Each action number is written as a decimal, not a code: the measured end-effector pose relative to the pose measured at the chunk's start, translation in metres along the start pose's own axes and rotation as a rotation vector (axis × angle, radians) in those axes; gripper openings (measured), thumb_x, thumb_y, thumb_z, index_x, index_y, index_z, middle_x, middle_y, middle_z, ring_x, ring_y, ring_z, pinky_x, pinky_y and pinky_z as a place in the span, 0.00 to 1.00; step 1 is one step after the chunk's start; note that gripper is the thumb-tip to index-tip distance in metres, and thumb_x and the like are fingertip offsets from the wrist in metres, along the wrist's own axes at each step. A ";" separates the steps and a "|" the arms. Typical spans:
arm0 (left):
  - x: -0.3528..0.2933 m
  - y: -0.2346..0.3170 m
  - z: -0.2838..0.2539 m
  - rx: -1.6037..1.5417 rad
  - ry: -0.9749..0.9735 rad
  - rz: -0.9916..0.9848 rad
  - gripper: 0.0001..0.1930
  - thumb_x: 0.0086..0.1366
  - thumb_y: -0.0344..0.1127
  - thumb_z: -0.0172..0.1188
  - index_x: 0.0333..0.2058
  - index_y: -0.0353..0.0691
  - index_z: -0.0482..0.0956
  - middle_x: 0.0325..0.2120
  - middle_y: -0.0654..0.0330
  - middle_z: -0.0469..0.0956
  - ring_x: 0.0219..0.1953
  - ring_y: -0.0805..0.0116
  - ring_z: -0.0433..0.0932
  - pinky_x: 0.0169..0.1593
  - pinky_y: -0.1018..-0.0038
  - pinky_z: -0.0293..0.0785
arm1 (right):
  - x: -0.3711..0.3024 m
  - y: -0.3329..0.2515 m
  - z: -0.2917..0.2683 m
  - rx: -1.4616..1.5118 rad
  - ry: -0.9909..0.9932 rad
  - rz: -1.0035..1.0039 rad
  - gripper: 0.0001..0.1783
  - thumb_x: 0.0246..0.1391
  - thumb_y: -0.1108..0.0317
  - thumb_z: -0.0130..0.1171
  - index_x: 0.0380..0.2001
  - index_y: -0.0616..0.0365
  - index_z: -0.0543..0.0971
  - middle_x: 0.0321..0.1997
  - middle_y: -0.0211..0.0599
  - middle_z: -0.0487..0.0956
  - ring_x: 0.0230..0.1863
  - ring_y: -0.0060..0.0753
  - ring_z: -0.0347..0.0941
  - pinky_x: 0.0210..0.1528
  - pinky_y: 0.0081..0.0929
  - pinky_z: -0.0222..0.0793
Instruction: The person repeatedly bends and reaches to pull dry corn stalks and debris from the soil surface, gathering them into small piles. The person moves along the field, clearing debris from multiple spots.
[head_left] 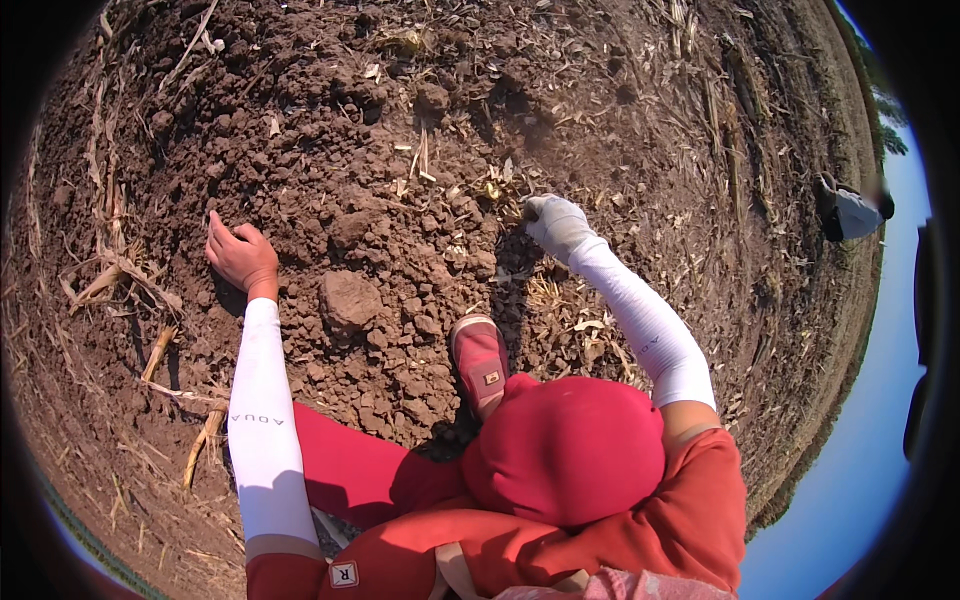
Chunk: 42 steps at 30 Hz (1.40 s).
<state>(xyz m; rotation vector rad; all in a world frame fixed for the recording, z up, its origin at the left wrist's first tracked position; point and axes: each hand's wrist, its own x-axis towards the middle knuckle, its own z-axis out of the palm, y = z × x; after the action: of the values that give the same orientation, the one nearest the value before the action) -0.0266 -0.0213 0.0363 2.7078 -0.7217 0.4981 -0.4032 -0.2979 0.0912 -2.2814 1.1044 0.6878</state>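
Bare, with its fingers a little apart, my left hand (pixel 240 257) is down at the loose brown soil on the left. Nothing shows in its grasp. A grey-white glove covers my right hand (pixel 557 225), which is low over crumbly soil and scattered straw. Its fingers are curled in, and whatever they may hold is hidden. Between the hands lie many clods, among them a large brown clod (pixel 350 301). Pale dry husk bits (pixel 492 190) lie just beyond the gloved hand. White sleeves cover both forearms.
My red shoe (pixel 479 355) is planted in the soil below the hands, beside my bent red-clad knee (pixel 570 450). Dry stalks (pixel 160 352) lie at the left. Another person (pixel 852 211) is farther off at the right. Straw-strewn ground (pixel 720 230) stretches toward them.
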 end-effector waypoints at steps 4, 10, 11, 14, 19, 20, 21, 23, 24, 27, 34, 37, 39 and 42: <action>0.000 -0.001 0.000 -0.012 -0.005 -0.006 0.25 0.63 0.34 0.46 0.58 0.32 0.68 0.56 0.51 0.73 0.58 0.56 0.70 0.64 0.61 0.60 | -0.010 -0.002 -0.042 0.086 -0.766 -0.109 0.18 0.51 0.60 0.66 0.45 0.51 0.83 0.36 0.31 0.84 0.35 0.31 0.78 0.41 0.30 0.74; 0.000 0.003 -0.002 -0.008 -0.004 -0.010 0.25 0.63 0.34 0.46 0.58 0.32 0.68 0.56 0.50 0.73 0.58 0.55 0.70 0.64 0.60 0.60 | 0.024 -0.055 -0.057 0.385 -0.186 -0.091 0.23 0.59 0.52 0.57 0.47 0.59 0.80 0.41 0.42 0.83 0.42 0.38 0.79 0.49 0.32 0.73; 0.000 0.005 -0.001 -0.011 -0.006 -0.008 0.25 0.63 0.34 0.46 0.58 0.32 0.68 0.56 0.50 0.73 0.58 0.55 0.70 0.64 0.60 0.60 | 0.038 -0.062 -0.052 0.397 -0.085 -0.056 0.24 0.59 0.50 0.56 0.47 0.60 0.79 0.42 0.47 0.82 0.45 0.44 0.79 0.52 0.35 0.71; 0.000 -0.002 0.001 -0.006 -0.003 -0.017 0.25 0.63 0.34 0.46 0.58 0.32 0.68 0.56 0.50 0.73 0.58 0.55 0.69 0.64 0.60 0.59 | 0.077 -0.102 -0.047 0.383 0.032 -0.010 0.35 0.58 0.38 0.52 0.49 0.62 0.76 0.46 0.50 0.81 0.50 0.48 0.78 0.53 0.40 0.70; -0.001 0.005 0.001 -0.014 -0.020 -0.028 0.25 0.63 0.34 0.45 0.58 0.32 0.68 0.55 0.49 0.73 0.58 0.54 0.69 0.64 0.60 0.60 | 0.118 -0.122 -0.021 0.342 0.038 0.050 0.36 0.54 0.41 0.59 0.51 0.66 0.74 0.48 0.52 0.80 0.52 0.50 0.77 0.52 0.41 0.71; -0.001 0.007 0.002 -0.016 -0.024 -0.025 0.25 0.63 0.34 0.45 0.58 0.32 0.68 0.55 0.50 0.73 0.58 0.54 0.69 0.64 0.60 0.60 | 0.126 -0.112 -0.011 0.534 0.050 0.067 0.28 0.54 0.49 0.63 0.46 0.63 0.77 0.41 0.44 0.82 0.43 0.42 0.80 0.47 0.34 0.73; 0.000 0.002 0.000 0.000 -0.020 -0.029 0.25 0.63 0.34 0.45 0.58 0.32 0.69 0.55 0.50 0.73 0.57 0.54 0.69 0.63 0.60 0.61 | 0.123 -0.110 -0.009 0.753 0.015 -0.009 0.23 0.53 0.53 0.64 0.42 0.61 0.79 0.37 0.39 0.82 0.38 0.35 0.79 0.43 0.30 0.73; 0.000 0.004 -0.001 0.000 -0.015 -0.024 0.25 0.63 0.34 0.45 0.58 0.32 0.69 0.55 0.50 0.73 0.57 0.54 0.70 0.63 0.60 0.61 | 0.118 -0.089 -0.010 1.063 -0.021 -0.073 0.13 0.51 0.60 0.67 0.33 0.59 0.81 0.28 0.27 0.79 0.29 0.18 0.71 0.36 0.20 0.69; -0.001 0.007 -0.001 -0.009 -0.017 -0.021 0.25 0.63 0.34 0.45 0.58 0.32 0.69 0.55 0.50 0.73 0.57 0.54 0.70 0.63 0.60 0.61 | 0.115 -0.072 -0.004 1.198 -0.081 -0.040 0.13 0.52 0.60 0.67 0.34 0.58 0.80 0.28 0.26 0.79 0.29 0.18 0.70 0.34 0.21 0.68; -0.001 0.005 -0.005 -0.006 -0.008 -0.031 0.24 0.63 0.34 0.46 0.57 0.32 0.69 0.55 0.50 0.74 0.57 0.54 0.70 0.63 0.60 0.61 | 0.065 -0.047 -0.034 1.092 -0.532 -0.183 0.11 0.52 0.61 0.69 0.35 0.55 0.82 0.28 0.23 0.78 0.28 0.17 0.72 0.33 0.17 0.68; 0.001 0.006 -0.002 -0.011 -0.003 -0.020 0.24 0.63 0.34 0.45 0.58 0.32 0.68 0.55 0.50 0.73 0.58 0.54 0.69 0.64 0.59 0.60 | 0.051 -0.046 -0.039 0.827 -0.148 -0.028 0.21 0.54 0.54 0.65 0.43 0.60 0.80 0.34 0.32 0.81 0.36 0.26 0.76 0.41 0.24 0.72; 0.000 0.004 -0.003 -0.014 -0.027 -0.048 0.25 0.64 0.35 0.45 0.59 0.34 0.67 0.56 0.50 0.72 0.58 0.53 0.68 0.64 0.58 0.60 | 0.079 -0.063 -0.046 0.762 0.129 -0.064 0.22 0.55 0.53 0.61 0.45 0.60 0.78 0.38 0.39 0.83 0.39 0.32 0.78 0.46 0.29 0.72; -0.002 0.006 -0.001 -0.014 -0.035 -0.053 0.25 0.64 0.34 0.45 0.60 0.34 0.67 0.56 0.50 0.72 0.58 0.52 0.67 0.63 0.58 0.60 | 0.102 -0.073 -0.045 0.593 0.282 -0.088 0.25 0.54 0.54 0.62 0.52 0.54 0.74 0.51 0.45 0.77 0.51 0.43 0.75 0.55 0.34 0.69; -0.001 0.007 -0.002 -0.025 -0.040 -0.059 0.25 0.64 0.34 0.45 0.60 0.34 0.67 0.56 0.49 0.72 0.58 0.51 0.67 0.63 0.57 0.60 | 0.122 -0.094 -0.049 0.308 0.483 -0.187 0.31 0.53 0.54 0.63 0.59 0.49 0.70 0.63 0.45 0.69 0.62 0.48 0.66 0.63 0.36 0.63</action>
<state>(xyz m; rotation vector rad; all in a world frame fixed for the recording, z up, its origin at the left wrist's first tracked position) -0.0314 -0.0257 0.0390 2.7144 -0.6514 0.4198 -0.2505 -0.3457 0.0716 -2.2889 1.0901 -0.1149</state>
